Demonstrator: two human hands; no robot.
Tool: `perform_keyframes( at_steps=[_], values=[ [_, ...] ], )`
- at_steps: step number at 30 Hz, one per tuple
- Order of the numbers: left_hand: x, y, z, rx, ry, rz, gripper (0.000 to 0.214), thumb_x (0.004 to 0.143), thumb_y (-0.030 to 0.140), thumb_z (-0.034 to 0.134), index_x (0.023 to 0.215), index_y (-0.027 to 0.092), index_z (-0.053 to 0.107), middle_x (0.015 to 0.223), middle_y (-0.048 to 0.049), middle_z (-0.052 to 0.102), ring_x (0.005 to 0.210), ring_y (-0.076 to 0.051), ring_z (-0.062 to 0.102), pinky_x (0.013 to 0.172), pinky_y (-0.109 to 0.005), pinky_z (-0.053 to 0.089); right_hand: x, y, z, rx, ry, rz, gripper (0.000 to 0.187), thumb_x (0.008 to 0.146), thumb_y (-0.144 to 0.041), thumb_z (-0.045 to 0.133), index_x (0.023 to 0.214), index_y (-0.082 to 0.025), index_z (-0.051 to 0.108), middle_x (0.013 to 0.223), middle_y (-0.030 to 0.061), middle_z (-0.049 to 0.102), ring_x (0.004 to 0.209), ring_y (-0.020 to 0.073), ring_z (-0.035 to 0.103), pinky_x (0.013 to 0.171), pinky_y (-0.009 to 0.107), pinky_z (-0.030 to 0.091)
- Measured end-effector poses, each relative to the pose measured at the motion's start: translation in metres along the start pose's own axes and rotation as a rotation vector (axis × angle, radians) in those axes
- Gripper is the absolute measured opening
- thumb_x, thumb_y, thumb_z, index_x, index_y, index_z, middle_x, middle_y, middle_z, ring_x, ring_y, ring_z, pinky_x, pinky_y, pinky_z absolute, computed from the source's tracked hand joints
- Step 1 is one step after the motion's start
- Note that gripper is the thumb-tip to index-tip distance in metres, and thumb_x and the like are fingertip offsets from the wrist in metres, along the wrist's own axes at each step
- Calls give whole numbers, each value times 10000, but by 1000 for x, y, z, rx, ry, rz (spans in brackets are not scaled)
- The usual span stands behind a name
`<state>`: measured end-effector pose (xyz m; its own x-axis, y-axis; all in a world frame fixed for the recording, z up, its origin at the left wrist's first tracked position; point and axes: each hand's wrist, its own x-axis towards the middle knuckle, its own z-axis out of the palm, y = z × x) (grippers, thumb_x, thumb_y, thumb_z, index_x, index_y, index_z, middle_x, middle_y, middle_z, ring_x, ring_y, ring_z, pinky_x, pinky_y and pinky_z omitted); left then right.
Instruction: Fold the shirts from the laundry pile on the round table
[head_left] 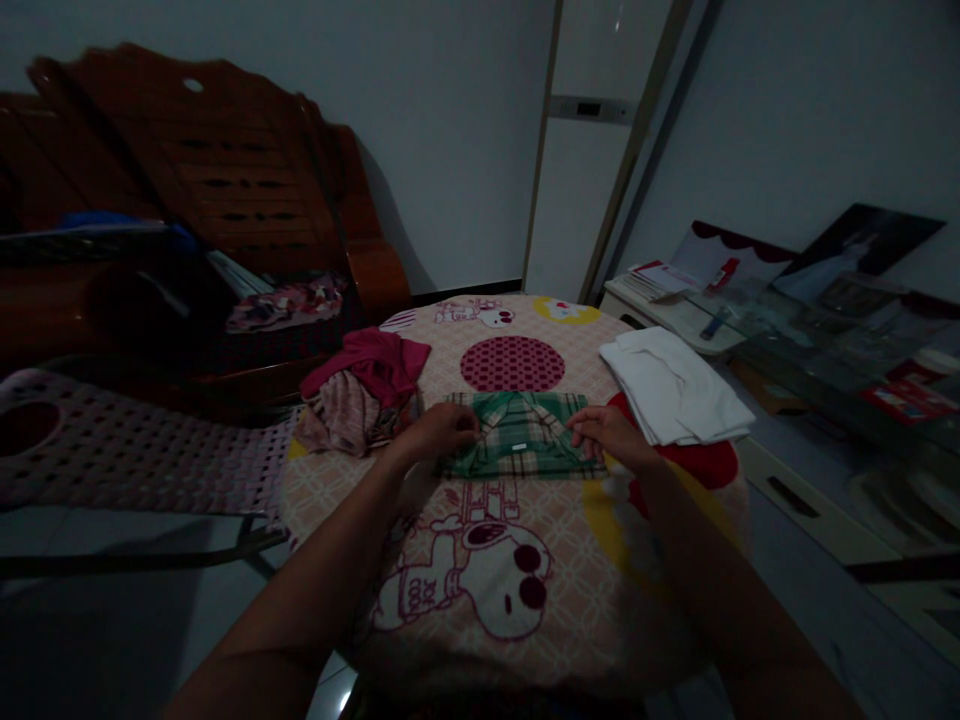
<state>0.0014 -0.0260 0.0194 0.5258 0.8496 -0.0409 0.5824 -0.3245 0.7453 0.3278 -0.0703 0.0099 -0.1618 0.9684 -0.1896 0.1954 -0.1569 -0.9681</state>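
A green plaid shirt (517, 460) with a collar lies folded into a flat, wide rectangle on the round table, a small white label near its middle. At its left end my left hand (442, 430) is closed, the curled fingers pinching the cloth at the edge. My right hand (609, 435) rests over the opposite end, palm turned inward; its fingers are bent but apart and touch the fabric. Both forearms reach in from the bottom of the head view.
A patterned cloth (420, 490) covers the table. Crumpled pink and brown clothes (367, 385) lie on the left, folded white garments (671, 385) on the right. A woven chair (165, 445) and wooden bench (240, 190) stand left; a glass-topped cabinet (795, 330) stands right.
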Motion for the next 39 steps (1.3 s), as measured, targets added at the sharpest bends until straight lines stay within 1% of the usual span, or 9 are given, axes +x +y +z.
perform_keyframes(
  at_steps=[7, 10, 12, 14, 17, 24, 28, 33, 39],
  values=[
    [3, -20, -6, -17, 106, -41, 259, 816, 404, 578, 791, 177, 699, 672, -17, 679, 638, -175, 620, 609, -244, 445, 2, 14, -3, -102, 9, 17, 147, 739, -316, 680, 806, -185, 681, 603, -11, 671, 386, 109, 535, 319, 199, 362],
    [15, -26, -18, 106, 321, -69, 283, 834, 369, 560, 920, 160, 730, 896, -80, 754, 822, -219, 679, 750, -282, 501, 13, 5, -7, -219, 175, -82, 167, 806, -343, 617, 791, -186, 672, 624, 1, 671, 393, 112, 520, 349, 217, 367],
    [25, -32, -23, 214, 388, -84, 305, 829, 329, 564, 1003, 155, 746, 1059, -115, 757, 971, -249, 682, 864, -306, 503, 25, -2, -10, -386, 303, -192, 153, 833, -293, 583, 780, -185, 678, 700, 33, 704, 510, 145, 600, 474, 251, 470],
    [34, -36, -25, 296, 364, -109, 305, 811, 289, 578, 1022, 165, 760, 1098, -124, 757, 1023, -264, 675, 912, -314, 494, 40, -6, -12, -607, 374, -285, 146, 830, -200, 563, 800, -178, 704, 841, 82, 746, 744, 200, 684, 713, 311, 545],
    [42, -42, -24, 333, 282, -125, 255, 762, 232, 608, 937, 182, 786, 1020, -115, 775, 981, -267, 685, 899, -304, 492, 59, -2, -13, -891, 369, -262, 230, 816, -91, 533, 884, -156, 743, 1028, 146, 751, 1020, 259, 673, 963, 371, 481],
    [46, -50, -29, 192, 216, -168, 151, 651, 248, 704, 775, 200, 776, 838, -73, 778, 798, -233, 687, 702, -267, 487, 76, 10, -14, -1064, 292, -206, 214, 762, -59, 603, 908, -151, 728, 1052, 157, 720, 1015, 257, 641, 931, 346, 462],
    [47, -51, -33, 137, 164, -218, 137, 605, 259, 707, 717, 184, 733, 703, -33, 736, 656, -182, 645, 576, -226, 440, 75, 2, -17, -1013, 311, -193, 117, 713, -86, 613, 765, -176, 667, 883, 87, 716, 846, 202, 629, 801, 292, 469],
    [48, -41, -38, 40, 217, -231, 124, 627, 272, 689, 704, 176, 677, 615, -10, 689, 559, -149, 612, 485, -200, 402, 56, -5, -20, -687, 359, -311, 77, 637, -141, 595, 682, -203, 592, 736, 24, 674, 737, 179, 605, 721, 283, 476],
    [70, 8, -36, -173, 264, -250, 175, 721, 212, 686, 877, 159, 624, 519, 21, 608, 466, -146, 596, 470, -207, 418, 10, -13, -36, -242, 518, -350, 152, 617, -258, 646, 751, -189, 661, 706, 11, 667, 653, 173, 600, 617, 283, 471]
  ],
)
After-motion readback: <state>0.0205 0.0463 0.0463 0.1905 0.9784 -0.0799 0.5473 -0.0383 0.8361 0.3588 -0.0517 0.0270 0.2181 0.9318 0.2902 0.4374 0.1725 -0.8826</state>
